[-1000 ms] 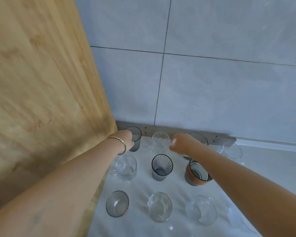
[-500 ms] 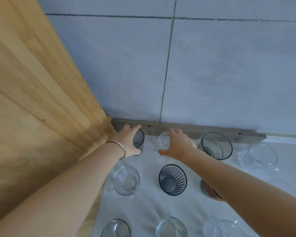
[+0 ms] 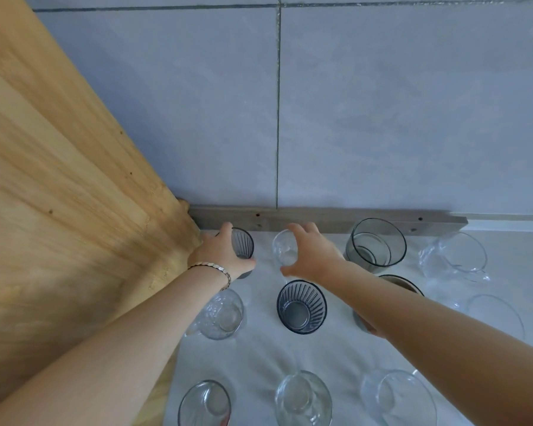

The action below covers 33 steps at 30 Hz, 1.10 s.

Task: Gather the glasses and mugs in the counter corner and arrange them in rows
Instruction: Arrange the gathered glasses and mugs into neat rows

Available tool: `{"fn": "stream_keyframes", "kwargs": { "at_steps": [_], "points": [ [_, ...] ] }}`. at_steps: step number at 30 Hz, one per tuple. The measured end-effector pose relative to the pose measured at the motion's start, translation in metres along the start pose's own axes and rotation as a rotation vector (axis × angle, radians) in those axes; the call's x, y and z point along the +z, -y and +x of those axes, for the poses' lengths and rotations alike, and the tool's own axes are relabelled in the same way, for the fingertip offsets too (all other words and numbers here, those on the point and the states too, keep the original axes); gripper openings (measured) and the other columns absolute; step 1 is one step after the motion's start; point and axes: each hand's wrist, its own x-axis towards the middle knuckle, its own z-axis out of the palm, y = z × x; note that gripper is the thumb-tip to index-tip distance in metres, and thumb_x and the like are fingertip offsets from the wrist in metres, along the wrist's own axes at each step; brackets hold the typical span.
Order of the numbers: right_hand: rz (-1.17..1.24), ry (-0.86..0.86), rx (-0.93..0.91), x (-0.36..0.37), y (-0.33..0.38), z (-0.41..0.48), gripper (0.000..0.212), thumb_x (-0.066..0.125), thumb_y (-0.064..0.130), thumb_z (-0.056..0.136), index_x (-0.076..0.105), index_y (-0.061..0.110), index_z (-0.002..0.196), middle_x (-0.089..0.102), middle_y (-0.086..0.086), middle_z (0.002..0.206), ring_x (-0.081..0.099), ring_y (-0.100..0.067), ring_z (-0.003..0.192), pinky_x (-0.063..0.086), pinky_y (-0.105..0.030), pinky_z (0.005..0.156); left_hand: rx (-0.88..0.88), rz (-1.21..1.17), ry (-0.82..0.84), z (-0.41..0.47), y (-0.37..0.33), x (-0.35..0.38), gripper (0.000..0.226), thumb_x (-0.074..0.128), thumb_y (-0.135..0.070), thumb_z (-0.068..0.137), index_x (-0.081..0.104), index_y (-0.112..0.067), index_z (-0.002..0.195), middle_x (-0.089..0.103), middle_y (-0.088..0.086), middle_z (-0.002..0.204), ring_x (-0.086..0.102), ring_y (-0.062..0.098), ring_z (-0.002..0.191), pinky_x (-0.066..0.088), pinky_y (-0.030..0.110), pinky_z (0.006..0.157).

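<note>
Glassware standing upright in rough rows on the counter (image 3: 259,352), packed toward its back-left corner under the tiled wall. Left hand (image 3: 220,255) wrapped round the ribbed grey glass (image 3: 243,244) in that very corner. Right hand (image 3: 313,256) half-closed about the small clear glass (image 3: 282,249) just beside it along the back edge; full contact hard to tell. Rigid, smooth, breakable; probably light but slippery. Best gripped round the wall below the rim, thumb opposite fingers, and set down without knocking the neighbouring dark ribbed glass (image 3: 302,307) or large grey tumbler (image 3: 376,244).
</note>
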Motion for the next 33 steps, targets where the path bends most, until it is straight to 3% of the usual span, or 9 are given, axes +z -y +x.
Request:
{"fn": "stream_keyframes", "kwargs": {
  "at_steps": [4, 11, 14, 17, 21, 24, 26, 30, 33],
  "points": [
    [0.041, -0.002, 0.010, 0.003, -0.001, -0.005, 0.088, 0.075, 0.034, 0.075, 0.024, 0.025, 0.146, 0.032, -0.005, 0.143, 0.049, -0.032, 0.123, 0.050, -0.041, 0.095, 0.006, -0.013, 0.021, -0.001, 0.003, 0.003, 0.080, 0.065, -0.051, 0.076, 0.024, -0.026, 0.140, 0.056, 0.014, 0.119, 0.060, 0.028, 0.084, 0.042, 0.026, 0.060],
    [0.085, 0.005, 0.015, 0.000, -0.003, -0.013, 0.091, 0.071, 0.041, 0.079, 0.015, 0.027, 0.149, 0.026, -0.004, 0.149, 0.042, -0.030, 0.131, 0.047, -0.043, 0.100, -0.014, -0.021, 0.008, -0.009, -0.004, -0.001, 0.086, 0.064, -0.053, 0.077, 0.019, -0.026, 0.146, 0.042, 0.013, 0.139, 0.051, 0.030, 0.120, 0.048, 0.034, 0.087],
    [0.096, -0.176, -0.066, -0.026, -0.018, -0.033, 0.074, 0.062, 0.042, 0.085, 0.027, 0.020, 0.146, 0.033, -0.004, 0.146, 0.035, -0.026, 0.134, 0.037, -0.039, 0.109, 0.067, 0.078, -0.158, -0.020, -0.026, -0.008, 0.087, 0.057, -0.058, 0.080, 0.015, -0.022, 0.149, 0.019, 0.013, 0.153, 0.024, 0.031, 0.141, 0.031, 0.040, 0.111],
    [0.126, -0.428, -0.033, -0.058, -0.057, -0.055, 0.053, 0.060, 0.027, 0.088, 0.044, 0.014, 0.137, 0.042, -0.006, 0.140, 0.037, -0.024, 0.132, 0.033, -0.036, 0.110, 0.310, 0.005, -0.242, -0.030, -0.063, -0.008, 0.079, 0.054, -0.048, 0.086, 0.018, -0.017, 0.149, 0.012, 0.010, 0.156, 0.014, 0.027, 0.146, 0.018, 0.039, 0.117],
    [0.085, -0.432, 0.282, -0.087, -0.134, -0.076, 0.066, 0.060, 0.014, 0.083, 0.034, 0.011, 0.143, 0.033, -0.009, 0.147, 0.028, -0.029, 0.136, 0.028, -0.037, 0.112, 0.556, 0.054, -0.051, -0.043, -0.126, 0.014, 0.088, 0.056, -0.047, 0.086, 0.006, -0.015, 0.151, 0.005, 0.005, 0.161, 0.009, 0.021, 0.149, 0.016, 0.037, 0.121],
    [0.058, -0.204, 0.522, -0.094, -0.178, -0.083, 0.099, 0.073, 0.027, 0.075, 0.009, 0.017, 0.150, 0.014, -0.010, 0.154, 0.021, -0.034, 0.139, 0.028, -0.043, 0.112, 0.486, -0.035, 0.095, -0.040, -0.170, 0.032, 0.099, 0.064, -0.046, 0.081, 0.000, -0.016, 0.152, 0.000, 0.003, 0.161, 0.010, 0.022, 0.149, 0.022, 0.041, 0.120],
    [0.131, -0.106, 0.533, -0.091, -0.195, -0.084, 0.114, 0.080, 0.030, 0.070, 0.000, 0.024, 0.151, 0.012, -0.011, 0.154, 0.026, -0.035, 0.138, 0.031, -0.044, 0.110, 0.399, -0.103, 0.172, -0.037, -0.190, 0.041, 0.107, 0.069, -0.045, 0.077, -0.002, -0.018, 0.152, -0.002, 0.002, 0.161, 0.016, 0.025, 0.148, 0.027, 0.043, 0.118],
    [0.246, -0.166, 0.487, -0.075, -0.208, -0.082, 0.098, 0.075, 0.024, 0.076, 0.011, 0.023, 0.151, 0.028, -0.011, 0.147, 0.056, -0.027, 0.104, 0.042, -0.028, 0.085, 0.302, -0.125, 0.162, -0.036, -0.204, 0.060, 0.101, 0.074, -0.039, 0.071, 0.011, -0.025, 0.148, 0.008, 0.002, 0.156, 0.046, 0.032, 0.130, 0.046, 0.041, 0.100],
    [0.281, -0.248, 0.524, -0.068, -0.210, -0.083, 0.089, 0.075, 0.028, 0.075, 0.022, 0.022, 0.147, 0.034, -0.010, 0.140, 0.054, -0.023, 0.086, 0.044, -0.028, 0.078, 0.280, -0.133, 0.071, -0.037, -0.203, 0.064, 0.089, 0.075, -0.036, 0.071, 0.023, -0.022, 0.142, 0.020, 0.001, 0.148, 0.055, 0.030, 0.118, 0.048, 0.036, 0.090]
  ]
}}
